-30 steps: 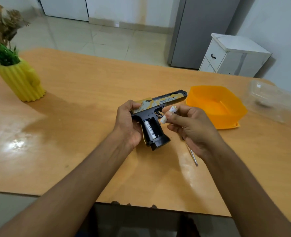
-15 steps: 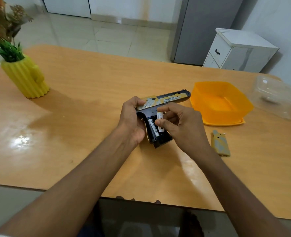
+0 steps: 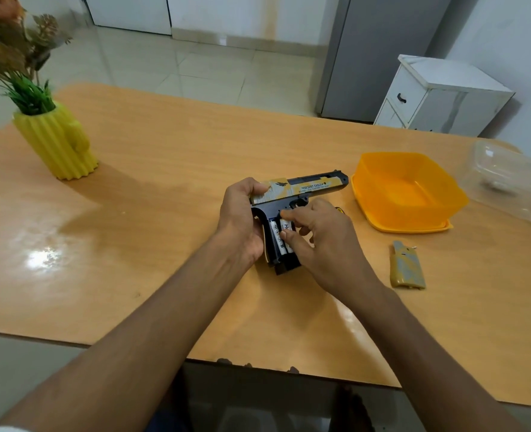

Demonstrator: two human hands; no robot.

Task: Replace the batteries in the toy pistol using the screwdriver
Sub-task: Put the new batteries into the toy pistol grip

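Observation:
A black and gold toy pistol (image 3: 307,187) lies on its side over the table, its grip compartment open toward me. My left hand (image 3: 242,219) wraps around the back of the grip and slide. Two white batteries (image 3: 277,238) sit side by side in the compartment. My right hand (image 3: 317,238) covers the grip, thumb and forefinger pressing on the right-hand battery. The gold battery cover (image 3: 407,269) lies flat on the table to the right. A small part of the screwdriver's handle (image 3: 339,209) peeks out behind my right hand.
An orange plastic tub (image 3: 407,194) stands on its lid right of the pistol, with a clear plastic container (image 3: 507,182) beyond it. A yellow cactus-shaped vase (image 3: 58,141) with plants stands at the table's far left. The table's near edge (image 3: 133,347) runs below my forearms.
My right hand brought a white battery from beside the trigger down into the grip compartment and now presses it next to the first one. The left hand kept its hold on the pistol.

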